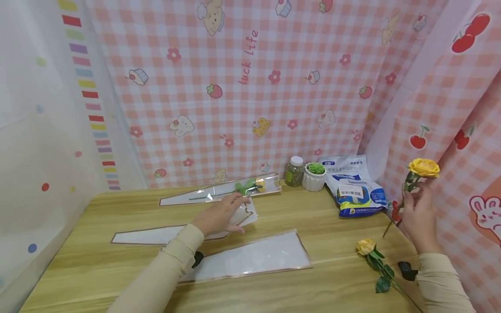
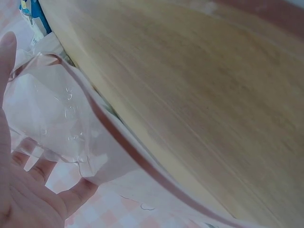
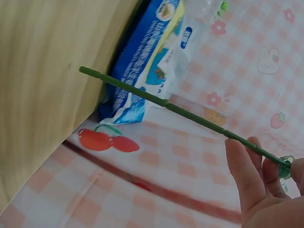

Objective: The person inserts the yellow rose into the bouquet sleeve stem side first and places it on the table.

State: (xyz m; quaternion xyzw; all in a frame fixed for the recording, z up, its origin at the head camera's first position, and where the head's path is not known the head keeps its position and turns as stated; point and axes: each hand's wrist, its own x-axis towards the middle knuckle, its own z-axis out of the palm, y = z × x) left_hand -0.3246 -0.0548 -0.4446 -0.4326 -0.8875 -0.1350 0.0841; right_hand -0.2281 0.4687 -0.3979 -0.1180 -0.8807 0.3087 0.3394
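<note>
In the head view my left hand (image 1: 221,215) is at the middle flower sleeve (image 1: 156,236), a clear tapered one with a brown border. Its fingers touch the wide end, which is raised off the table; in the left wrist view the thumb stands apart from the other fingers. My right hand (image 1: 422,217) pinches a yellow artificial rose (image 1: 424,167) by its stem, bloom up. The right wrist view shows the bare green stem (image 3: 166,104) running past the fingers. Below that hand lies a second yellow rose (image 1: 366,247) with green leaves.
A third sleeve (image 1: 266,256) lies flat in front. At the back, another sleeve (image 1: 219,191) holds a yellow rose. A lidded jar (image 1: 294,173), a potted succulent (image 1: 314,178) and a blue-white bag (image 1: 354,193) stand along the back right, against the checked cloth (image 1: 242,108).
</note>
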